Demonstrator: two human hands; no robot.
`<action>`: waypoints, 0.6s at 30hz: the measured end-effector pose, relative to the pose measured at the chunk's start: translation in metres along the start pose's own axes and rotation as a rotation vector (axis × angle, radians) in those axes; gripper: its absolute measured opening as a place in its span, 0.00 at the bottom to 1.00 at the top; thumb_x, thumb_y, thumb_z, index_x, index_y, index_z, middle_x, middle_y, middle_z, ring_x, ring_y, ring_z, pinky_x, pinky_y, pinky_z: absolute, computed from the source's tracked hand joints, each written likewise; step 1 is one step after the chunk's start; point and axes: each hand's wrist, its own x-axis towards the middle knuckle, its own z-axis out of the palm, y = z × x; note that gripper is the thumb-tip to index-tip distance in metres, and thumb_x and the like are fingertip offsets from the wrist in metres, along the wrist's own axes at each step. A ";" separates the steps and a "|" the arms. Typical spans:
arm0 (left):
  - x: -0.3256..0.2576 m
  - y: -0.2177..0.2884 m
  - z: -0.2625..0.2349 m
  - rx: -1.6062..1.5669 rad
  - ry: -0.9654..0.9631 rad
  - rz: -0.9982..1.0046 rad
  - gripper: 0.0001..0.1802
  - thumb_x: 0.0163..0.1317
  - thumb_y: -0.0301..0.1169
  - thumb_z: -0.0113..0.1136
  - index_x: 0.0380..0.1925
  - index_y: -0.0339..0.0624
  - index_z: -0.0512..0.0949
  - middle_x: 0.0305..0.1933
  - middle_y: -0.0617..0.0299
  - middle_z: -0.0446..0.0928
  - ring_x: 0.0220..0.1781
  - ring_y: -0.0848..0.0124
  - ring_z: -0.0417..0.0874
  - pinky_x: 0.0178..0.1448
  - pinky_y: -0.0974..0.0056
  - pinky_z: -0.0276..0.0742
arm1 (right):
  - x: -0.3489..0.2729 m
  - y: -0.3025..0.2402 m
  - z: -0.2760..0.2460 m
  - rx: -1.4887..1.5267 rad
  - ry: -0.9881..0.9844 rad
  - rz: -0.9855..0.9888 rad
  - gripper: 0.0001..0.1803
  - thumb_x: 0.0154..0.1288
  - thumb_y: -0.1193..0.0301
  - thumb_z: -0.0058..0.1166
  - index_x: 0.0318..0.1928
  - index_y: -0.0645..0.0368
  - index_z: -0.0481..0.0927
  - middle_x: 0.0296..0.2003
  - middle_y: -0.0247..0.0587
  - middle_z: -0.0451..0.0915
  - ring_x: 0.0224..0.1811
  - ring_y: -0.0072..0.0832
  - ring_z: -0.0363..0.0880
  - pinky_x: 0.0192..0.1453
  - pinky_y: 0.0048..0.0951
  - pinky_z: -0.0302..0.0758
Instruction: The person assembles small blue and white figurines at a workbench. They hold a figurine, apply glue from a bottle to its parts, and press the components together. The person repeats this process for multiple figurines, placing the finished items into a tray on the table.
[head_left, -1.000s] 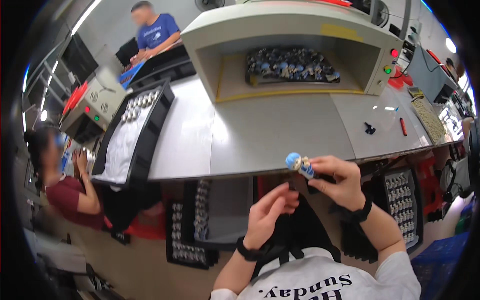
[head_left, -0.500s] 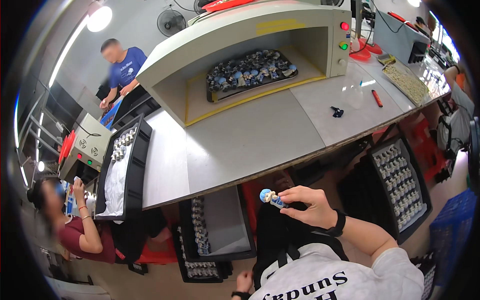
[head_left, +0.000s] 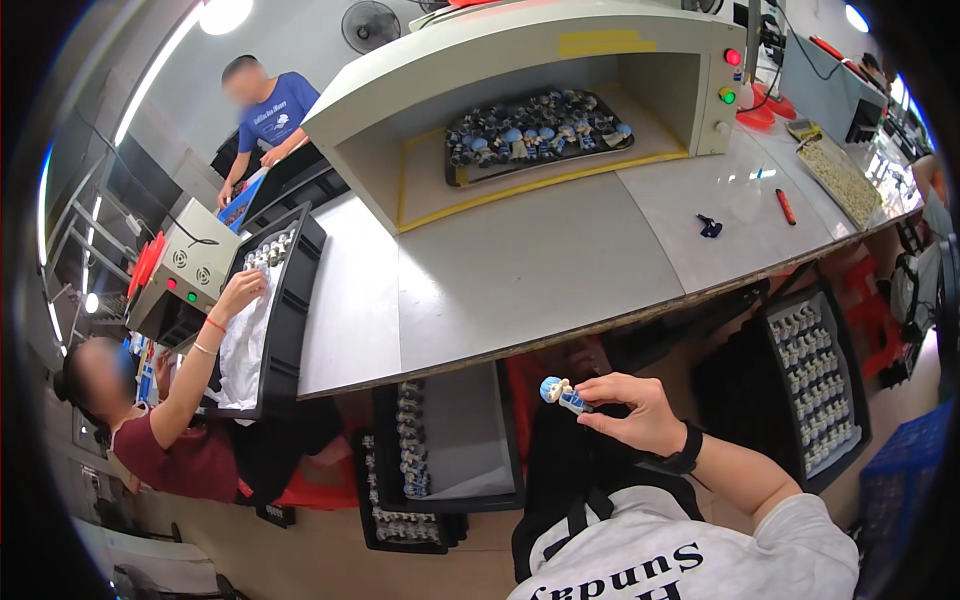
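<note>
My right hand (head_left: 640, 412) pinches a small toy figurine (head_left: 564, 394) between thumb and fingers, in front of the table's near edge. The figurine has a round blue head top and a blue and white body, and it lies tilted with its head pointing left. My left hand is out of the picture. Below the table edge, left of my lap, a black crate (head_left: 512, 470) holds a row of similar figurines (head_left: 411, 440) along its left side.
A heater box (head_left: 360, 150) on the table (head_left: 520, 260) contains a tray of figurines (head_left: 540, 140). A dark small piece (head_left: 709, 227) and a red pen (head_left: 785, 207) lie right. Filled crates (head_left: 812, 375) stand at right. Left, a co-worker's hand (head_left: 243, 290) reaches into another crate (head_left: 285, 350).
My left hand, low in the picture before, has left the view. My right hand still holds the figurine. The co-worker at left has reached an arm into the crate. The view has shifted slightly.
</note>
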 end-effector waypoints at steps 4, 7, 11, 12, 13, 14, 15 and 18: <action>0.003 0.000 0.002 -0.007 -0.018 -0.005 0.17 0.62 0.40 0.54 0.34 0.36 0.83 0.34 0.49 0.83 0.36 0.64 0.85 0.40 0.61 0.78 | 0.001 0.002 -0.001 0.031 0.028 0.007 0.17 0.51 0.80 0.67 0.44 0.64 0.83 0.43 0.45 0.83 0.41 0.26 0.83 0.47 0.23 0.82; 0.002 -0.002 0.000 -0.011 -0.017 -0.011 0.17 0.63 0.40 0.53 0.34 0.36 0.83 0.33 0.50 0.84 0.36 0.64 0.85 0.39 0.61 0.78 | 0.001 0.002 -0.003 0.043 0.030 0.012 0.18 0.51 0.82 0.67 0.45 0.64 0.82 0.43 0.46 0.83 0.42 0.27 0.84 0.48 0.24 0.82; 0.002 -0.003 0.001 -0.012 -0.024 -0.019 0.17 0.63 0.40 0.53 0.34 0.37 0.83 0.33 0.50 0.84 0.36 0.66 0.84 0.39 0.62 0.77 | 0.000 0.003 -0.006 0.045 0.033 0.014 0.18 0.52 0.82 0.66 0.45 0.64 0.82 0.44 0.46 0.82 0.43 0.27 0.83 0.48 0.24 0.83; 0.002 -0.003 0.001 -0.012 -0.028 -0.022 0.17 0.64 0.40 0.53 0.34 0.37 0.83 0.33 0.50 0.84 0.36 0.66 0.84 0.38 0.62 0.77 | 0.000 0.003 -0.007 0.039 0.032 0.012 0.18 0.52 0.82 0.66 0.45 0.64 0.82 0.44 0.46 0.82 0.43 0.27 0.83 0.48 0.24 0.83; 0.001 -0.002 0.001 -0.010 -0.031 -0.024 0.17 0.64 0.40 0.53 0.34 0.37 0.83 0.33 0.51 0.84 0.36 0.66 0.84 0.38 0.62 0.77 | 0.000 0.003 -0.009 0.037 0.035 0.018 0.18 0.52 0.82 0.66 0.45 0.64 0.82 0.44 0.46 0.82 0.43 0.27 0.83 0.48 0.24 0.83; 0.001 -0.003 0.001 -0.010 -0.032 -0.025 0.17 0.64 0.40 0.53 0.34 0.37 0.83 0.33 0.51 0.84 0.36 0.66 0.84 0.38 0.62 0.77 | 0.000 0.002 -0.009 0.037 0.037 0.024 0.18 0.52 0.82 0.66 0.45 0.64 0.82 0.44 0.46 0.82 0.43 0.27 0.83 0.48 0.24 0.83; 0.001 -0.003 0.000 -0.011 -0.034 -0.025 0.18 0.64 0.40 0.52 0.34 0.37 0.83 0.33 0.51 0.84 0.36 0.67 0.84 0.38 0.63 0.77 | 0.000 0.002 -0.010 0.038 0.039 0.030 0.18 0.52 0.82 0.66 0.45 0.64 0.82 0.44 0.46 0.82 0.43 0.27 0.83 0.48 0.24 0.83; -0.001 -0.006 0.001 -0.013 -0.036 -0.028 0.18 0.65 0.40 0.52 0.34 0.37 0.83 0.33 0.51 0.84 0.36 0.67 0.84 0.37 0.63 0.77 | -0.001 0.005 -0.010 0.052 0.043 0.022 0.17 0.52 0.82 0.66 0.45 0.64 0.82 0.44 0.46 0.82 0.43 0.27 0.83 0.47 0.24 0.83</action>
